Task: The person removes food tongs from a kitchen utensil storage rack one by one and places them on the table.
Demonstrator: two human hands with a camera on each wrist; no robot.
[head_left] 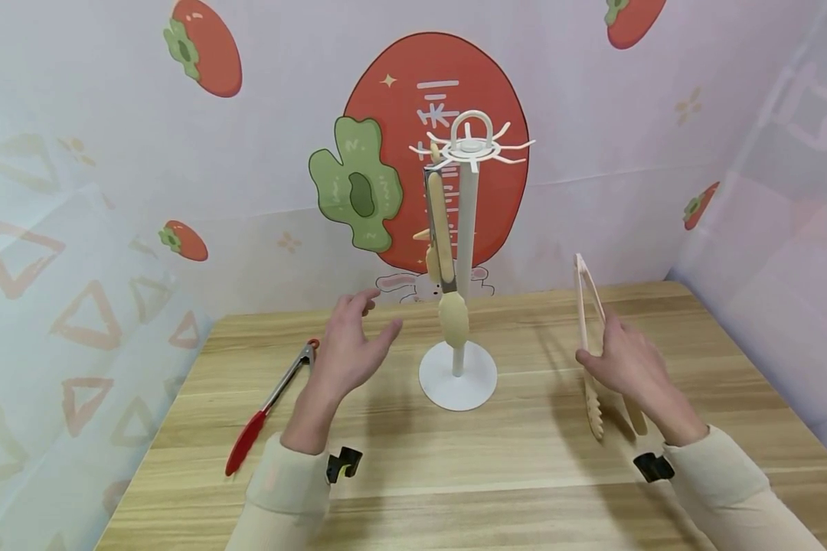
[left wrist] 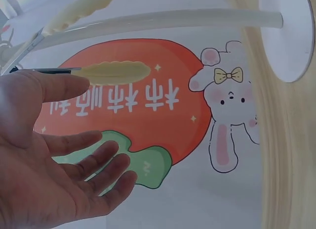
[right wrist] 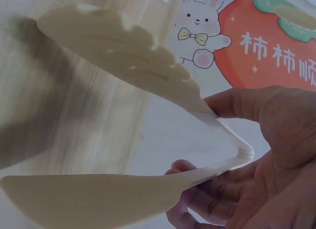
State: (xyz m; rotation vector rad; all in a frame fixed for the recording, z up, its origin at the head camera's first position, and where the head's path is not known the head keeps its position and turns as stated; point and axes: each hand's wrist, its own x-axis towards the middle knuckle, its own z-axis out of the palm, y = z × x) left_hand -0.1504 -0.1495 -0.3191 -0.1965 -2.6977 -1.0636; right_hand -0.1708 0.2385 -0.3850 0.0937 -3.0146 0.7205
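My right hand (head_left: pixel 627 360) holds a pair of pale pink-white tongs (right wrist: pixel 148 66) above the right side of the table, thumb on one arm and fingers on the other. The tongs' two arms are spread, tips pointing down. My left hand (head_left: pixel 348 344) is raised with fingers apart, holding nothing, to the left of a white hook stand (head_left: pixel 467 229). Cream-tipped tongs (head_left: pixel 453 317) with a beige handle hang from a hook on the stand's left side. In the left wrist view their cream tips lie just beyond my left thumb.
Red-tipped metal tongs (head_left: pixel 246 442) lie on the wooden table (head_left: pixel 413 513) at the left. The stand's round white base (head_left: pixel 458 394) sits mid-table. Behind is a hanging cloth printed with red persimmons (head_left: pixel 503 199).
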